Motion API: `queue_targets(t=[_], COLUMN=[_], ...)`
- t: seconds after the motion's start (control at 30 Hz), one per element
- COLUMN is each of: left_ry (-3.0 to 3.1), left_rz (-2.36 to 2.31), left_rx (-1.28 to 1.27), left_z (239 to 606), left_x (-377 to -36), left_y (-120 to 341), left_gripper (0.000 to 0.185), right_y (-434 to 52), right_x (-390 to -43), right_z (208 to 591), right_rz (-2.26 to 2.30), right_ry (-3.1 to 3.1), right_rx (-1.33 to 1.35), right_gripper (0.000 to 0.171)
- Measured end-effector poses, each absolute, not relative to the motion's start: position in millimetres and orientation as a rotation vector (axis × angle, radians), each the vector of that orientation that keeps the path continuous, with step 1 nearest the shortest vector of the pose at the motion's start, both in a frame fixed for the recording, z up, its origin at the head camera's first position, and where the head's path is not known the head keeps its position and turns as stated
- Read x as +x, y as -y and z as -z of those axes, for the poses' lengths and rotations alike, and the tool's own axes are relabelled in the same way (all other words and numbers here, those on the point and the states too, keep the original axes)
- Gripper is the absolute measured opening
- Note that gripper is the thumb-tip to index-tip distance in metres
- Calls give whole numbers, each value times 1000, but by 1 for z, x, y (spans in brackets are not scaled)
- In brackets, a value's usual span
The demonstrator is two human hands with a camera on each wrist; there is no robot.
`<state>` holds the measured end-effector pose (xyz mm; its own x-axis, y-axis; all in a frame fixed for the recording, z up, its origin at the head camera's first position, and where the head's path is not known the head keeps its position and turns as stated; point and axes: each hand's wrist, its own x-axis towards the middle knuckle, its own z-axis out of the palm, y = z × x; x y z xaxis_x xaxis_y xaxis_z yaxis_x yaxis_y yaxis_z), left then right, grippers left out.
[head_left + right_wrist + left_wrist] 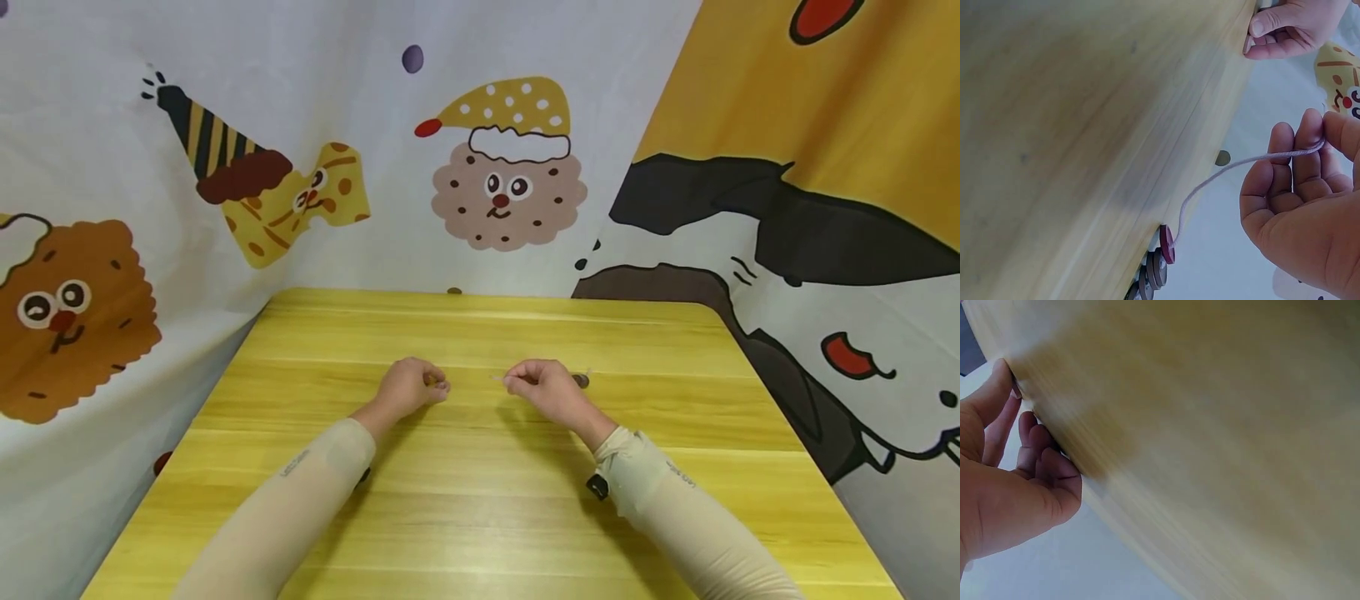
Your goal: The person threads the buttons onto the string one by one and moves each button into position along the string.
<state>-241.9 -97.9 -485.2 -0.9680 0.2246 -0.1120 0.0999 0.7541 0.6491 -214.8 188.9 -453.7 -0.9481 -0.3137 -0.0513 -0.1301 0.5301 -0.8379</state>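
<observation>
A thin pale pink cord (1229, 165) is pinched between the thumb and index finger of my right hand (546, 385). Its tip sticks out past the fingertips, while the other end runs down to a dark red disc (1167, 244). Behind that disc stand several grey-brown discs (1159, 267) in a row at the table, partly cut off by the frame. My left hand (412, 387), across from the right one, has curled fingers close over the tabletop. Between its thumb and index finger it pinches a small flat pinkish-brown piece (1248, 44), mostly hidden; I cannot tell its kind.
Both hands are over the far half of a yellow wood-grain table (480, 500). A curtain (360, 50) printed with cartoon figures hangs behind the table and along its sides.
</observation>
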Motion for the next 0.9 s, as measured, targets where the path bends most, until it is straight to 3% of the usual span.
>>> queue_targets(t=[0.53,0.73,0.9], left_ry=[-2655,-2384,-2299], left_rz=[-1359,-1872,-2005], left_rx=[120,20,-50], left_z=[487,478,474], left_x=[-234,-223,-216], left_y=[84,60,48], left_gripper=[11,21,23], right_y=[-187,-184,-182], right_x=[-212,-217,-217], right_z=[457,452,450], right_rz=[1366,1358,1370], right_ry=[-2562,-2641,-2663], right_rx=[-338,-352,-328], right_gripper=[25,23,22])
